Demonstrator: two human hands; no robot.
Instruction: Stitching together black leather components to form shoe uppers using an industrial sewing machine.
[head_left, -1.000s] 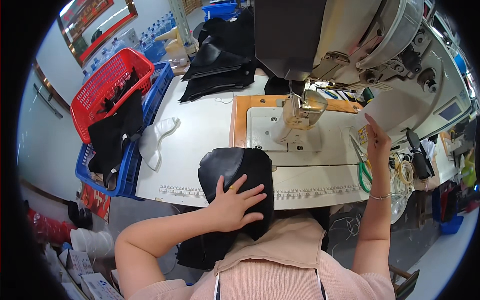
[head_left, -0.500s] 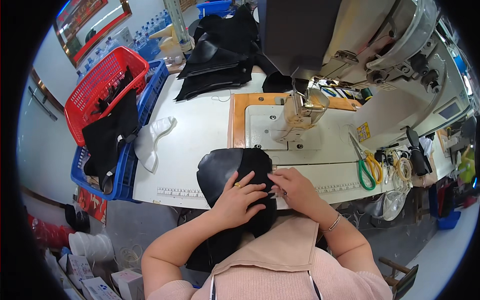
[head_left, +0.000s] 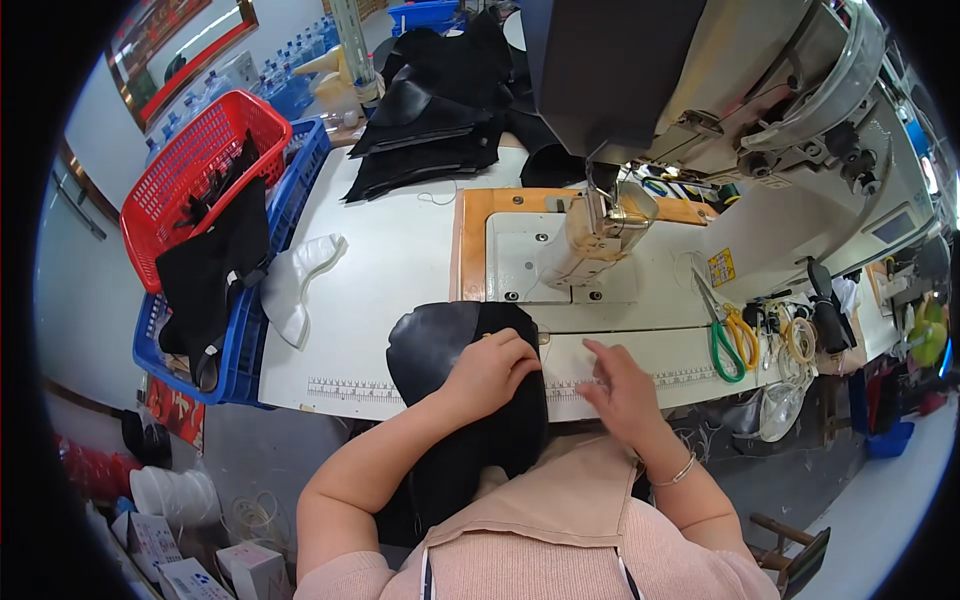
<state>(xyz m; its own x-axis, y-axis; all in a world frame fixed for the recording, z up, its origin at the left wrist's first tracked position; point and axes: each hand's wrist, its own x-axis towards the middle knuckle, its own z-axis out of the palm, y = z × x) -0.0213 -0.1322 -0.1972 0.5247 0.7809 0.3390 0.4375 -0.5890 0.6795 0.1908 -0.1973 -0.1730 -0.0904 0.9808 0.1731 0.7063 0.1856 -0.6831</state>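
Note:
A black piece, part smooth leather and part matt fabric, lies at the front edge of the sewing table and hangs down over it toward my lap. My left hand rests on it, with fingers curled together and pinching at its right edge. What the fingertips hold exactly is hidden beneath them. Just right of the piece, my right hand is raised over the table's front edge, apart from the fabric, its thumb and fingers spread and nothing in them. Beyond the piece stands the sewing machine's post and needle area.
Left are a red basket and a blue crate, with dark pieces draped over them. A white curved piece lies beside them. Stacked black pieces sit at the back. Green-handled scissors and yellow-handled scissors lie right.
My left hand has gone from flat and spread to curled at the piece's right edge. The right hand has let go of that edge and moved right, opening.

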